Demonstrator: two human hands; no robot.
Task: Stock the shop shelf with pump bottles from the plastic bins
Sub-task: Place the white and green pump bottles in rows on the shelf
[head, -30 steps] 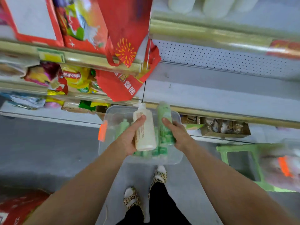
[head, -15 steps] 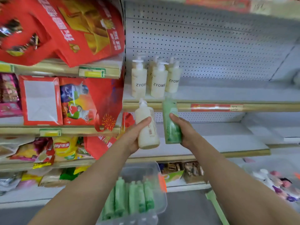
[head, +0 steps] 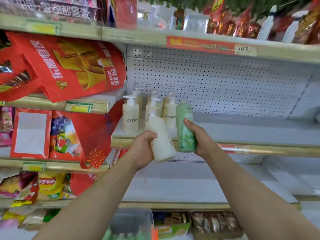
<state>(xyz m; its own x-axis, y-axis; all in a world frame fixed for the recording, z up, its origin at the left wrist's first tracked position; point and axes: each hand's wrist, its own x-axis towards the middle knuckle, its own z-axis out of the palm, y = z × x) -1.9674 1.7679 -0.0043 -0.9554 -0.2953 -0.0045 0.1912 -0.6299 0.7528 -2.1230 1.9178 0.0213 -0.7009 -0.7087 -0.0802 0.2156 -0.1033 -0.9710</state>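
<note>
White perforated metal backs the shop shelf (head: pixel 242 130), whose gold-trimmed front edge runs across the middle of the view. To its left, large red gift bags (head: pixel 69 66) lean on the neighbouring shelves.

Both forearms reach up from the bottom corners and meet in front of that edge. The left hand (head: pixel 142 149) curls round the lower half of a cream pump bottle (head: pixel 161 141), thumb across the near side, and holds it tilted with its top leaning up and to the left. The right hand (head: pixel 203 139) wraps a green bottle (head: pixel 185 129) from the right, thumb pressed on its front, and keeps it almost upright with its base below the shelf edge and its top above it. The two held bottles sit just beside each other; whether they touch cannot be told.

Behind them, a cluster of cream pump bottles (head: pixel 130 118) stands at the left end of the shelf, partly covered by the held pair. The tilted bottle's pump head blends into that cluster and is hard to make out.

A clear plastic bin (head: pixel 131 224) is cut off by the bottom edge, with blurred green shapes inside.
</note>
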